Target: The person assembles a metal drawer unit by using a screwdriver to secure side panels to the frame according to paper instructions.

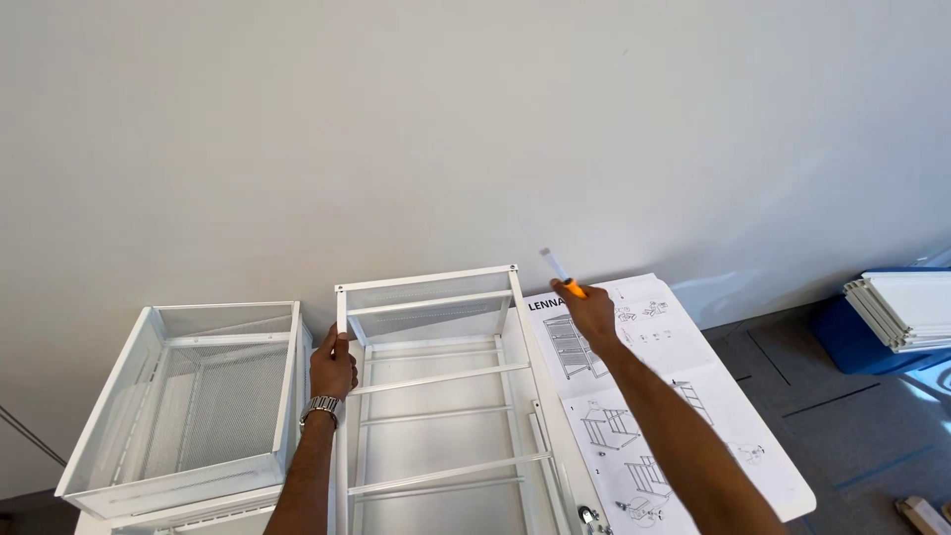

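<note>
A white metal frame (436,281) with several cross rails stands upright in the middle, a mesh drawer set in its top. My left hand (332,367), a metal watch on its wrist, grips the frame's left post. My right hand (589,312) is raised to the right of the frame and holds a screwdriver (560,270) with an orange handle, its shaft pointing up and left toward the wall. Below that hand lies an unfolded instruction sheet (684,396) with line drawings.
A white mesh drawer basket (193,396) sits left of the frame, on another white part. A plain white wall fills the background. At the right, a stack of white panels (901,307) rests on a blue box (852,342) on grey carpet.
</note>
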